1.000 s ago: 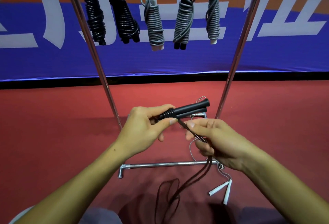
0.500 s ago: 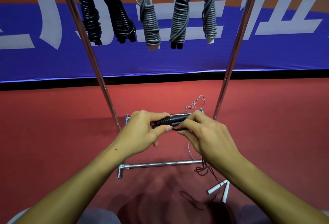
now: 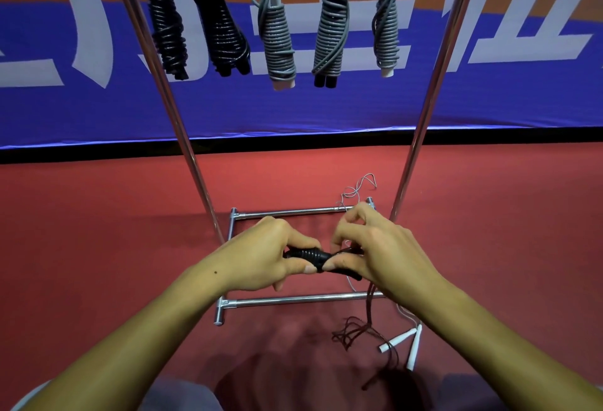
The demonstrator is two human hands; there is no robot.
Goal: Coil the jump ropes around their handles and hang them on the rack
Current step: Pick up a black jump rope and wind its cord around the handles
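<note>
Head view: a person winds a dark jump rope over paired black handles (image 3: 308,255), low in front of the rack (image 3: 421,136) and above its front floor bar.
Left hand: the left hand (image 3: 277,257) grips the ribbed end of the handles, thumb on the near side, fingers curled over the top.
Right hand: the right hand (image 3: 375,247) pinches the dark rope (image 3: 370,306) against the handles between thumb and curled fingers; the index finger is raised.
Rope tail: the slack drops from under the right hand to the red floor (image 3: 98,231), bunched just right of the rack's front bar.
Already hung: five coiled ropes (image 3: 277,35) hang from the rack's top rail, which sits mostly above the frame.
Waiting: white handles (image 3: 399,340) with a thin grey cord lie on the floor at the rack's right foot.
Doing it well: in my judgement, keep both handles flush, lay each turn tight against the last, and feed slack steadily so the tail does not tangle with the grey cord.
Since a second ago: the handles then stuck out bare to the right; now the right hand covers them, both hands sit lower toward the front bar, and the floor slack has gathered up.
</note>
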